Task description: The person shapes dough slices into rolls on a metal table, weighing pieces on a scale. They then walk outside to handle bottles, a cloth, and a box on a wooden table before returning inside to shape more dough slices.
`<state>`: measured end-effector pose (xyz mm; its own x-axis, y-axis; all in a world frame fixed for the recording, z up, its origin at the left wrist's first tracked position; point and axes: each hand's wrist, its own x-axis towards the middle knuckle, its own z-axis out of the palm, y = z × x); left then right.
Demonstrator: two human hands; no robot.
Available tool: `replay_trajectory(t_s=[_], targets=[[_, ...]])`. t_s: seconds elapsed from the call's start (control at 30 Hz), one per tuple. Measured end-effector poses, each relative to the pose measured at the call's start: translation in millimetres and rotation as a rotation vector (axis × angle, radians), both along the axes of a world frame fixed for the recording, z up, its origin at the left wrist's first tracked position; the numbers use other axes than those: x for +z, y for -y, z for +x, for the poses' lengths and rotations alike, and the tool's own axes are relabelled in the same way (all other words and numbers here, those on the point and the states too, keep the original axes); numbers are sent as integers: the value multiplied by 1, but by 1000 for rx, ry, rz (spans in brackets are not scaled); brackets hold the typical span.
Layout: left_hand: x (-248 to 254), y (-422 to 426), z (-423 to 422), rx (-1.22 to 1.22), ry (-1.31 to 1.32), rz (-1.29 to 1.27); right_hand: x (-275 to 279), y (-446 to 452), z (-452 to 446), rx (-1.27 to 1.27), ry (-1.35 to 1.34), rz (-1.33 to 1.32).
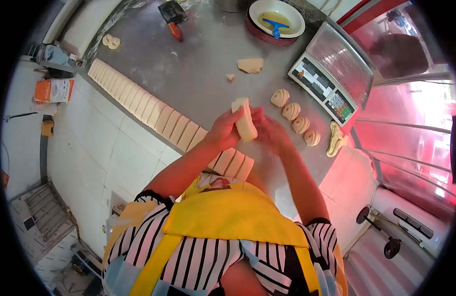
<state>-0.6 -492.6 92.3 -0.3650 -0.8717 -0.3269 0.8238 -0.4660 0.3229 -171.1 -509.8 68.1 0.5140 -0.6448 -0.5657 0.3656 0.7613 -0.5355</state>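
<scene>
A pale folded dough piece [245, 123] is raised over the metal table, gripped between the thumb and fingers of my left hand [224, 129]. Close by its right side is my right hand [270, 132], smeared by motion, so its fingers and whether they touch the dough cannot be made out. A long row of cut dough slices [148, 109] runs along the table's left edge and continues beneath my left forearm. Several twisted dough rolls [291, 111] lie in a line to the right of my hands. Beyond my hands are a flat dough piece [250, 65] and a small dough scrap [230, 77].
A digital scale [322, 79] stands at the right edge of the steel table [198, 64]. At the back are a white bowl [299, 19] holding yellowish liquid and a blue tool [276, 25], plus a scraper [173, 19]. A long dough twist [335, 140] lies near the right edge.
</scene>
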Motion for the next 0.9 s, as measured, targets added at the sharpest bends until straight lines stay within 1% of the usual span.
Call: replay_trajectory(t_s=[0.1, 0.13, 0.2, 0.23, 0.27, 0.33, 0.4, 0.47, 0.5, 0.53, 0.6, 0.63, 0.7, 0.73, 0.8, 0.83, 0.9], targets=[[-18, 6, -10, 137, 384, -155, 13, -34, 17, -121, 177, -61], [-23, 9, -9, 88, 446, -179, 8, -37, 18, -153, -32, -137], [-26, 13, -1, -7, 572, -232, 7, -29, -7, -72, -107, -71], [-26, 14, 0, -48, 573, -164, 9, -26, -15, -25, -142, -37], [-27, 12, 0, -88, 575, -88, 10, -29, -17, 31, -328, -183], [-28, 10, 1, -149, 563, 33, 31, -31, -14, 146, -694, -474], [-34, 12, 0, -184, 526, 121, 44, -36, -5, 139, -976, -1060], [-37, 11, -1, -293, 399, 179, 43, -38, -6, 120, -1153, -1448], [-39, 11, -2, -346, 333, 206, 36, -33, -11, 108, -1196, -1547], [-44, 12, -1, -409, 350, 187, 31, -29, -15, 95, -1235, -1652], [-46, 12, 4, -536, 388, 155, 24, -35, -19, 189, -1195, -1265], [-43, 7, 1, -443, 827, -171, 21, -40, -20, 230, -1165, -1069], [-33, -1, -12, -156, 1658, -866, 10, -39, -17, -68, -697, -341], [-40, -1, -13, -39, 1635, -936, 7, -38, -17, -196, -447, 14], [-61, -1, -19, 193, 1571, -1073, 15, -47, -19, -190, -378, -41], [-55, 6, -17, -11, 1396, -797, 23, -48, -17, -196, -337, -70], [-44, 7, -7, -392, 990, -230, 41, -53, -23, -32, -358, -311]])
